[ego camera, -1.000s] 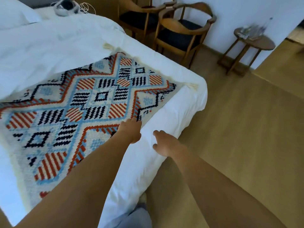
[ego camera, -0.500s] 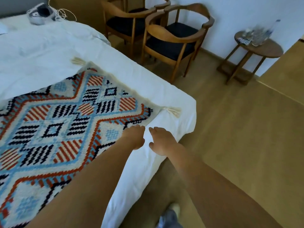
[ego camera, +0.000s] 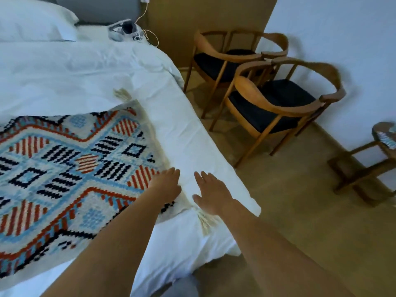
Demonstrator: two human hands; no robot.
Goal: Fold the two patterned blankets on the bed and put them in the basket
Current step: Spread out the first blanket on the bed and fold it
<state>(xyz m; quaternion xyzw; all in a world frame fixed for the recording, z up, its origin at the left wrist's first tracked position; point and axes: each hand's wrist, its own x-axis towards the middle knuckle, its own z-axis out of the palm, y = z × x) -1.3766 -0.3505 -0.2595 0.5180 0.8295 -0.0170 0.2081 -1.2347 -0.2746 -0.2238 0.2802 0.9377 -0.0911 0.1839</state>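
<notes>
A patterned blanket point(ego camera: 64, 168) in red, blue, black and cream lies spread flat on the white bed point(ego camera: 107, 78), with tassels at its two visible corners. My left hand point(ego camera: 166, 184) rests palm down on the blanket's right edge, near the front corner, fingers together. My right hand point(ego camera: 211, 192) hovers palm down just right of that edge, over the white sheet and above the front tassel, fingers spread and holding nothing. Only one blanket is in view. No basket is visible.
Two wooden armchairs point(ego camera: 278, 108) with dark seats stand on the floor right of the bed. A small round wooden side table point(ego camera: 368, 163) is at the far right. A pillow point(ego camera: 32, 20) and a headset with a cable point(ego camera: 124, 30) lie at the head of the bed.
The view has swung left and up the bed. Both hands have moved forward along the blanket's right edge; my right hand has opened flat over the sheet beside the corner.
</notes>
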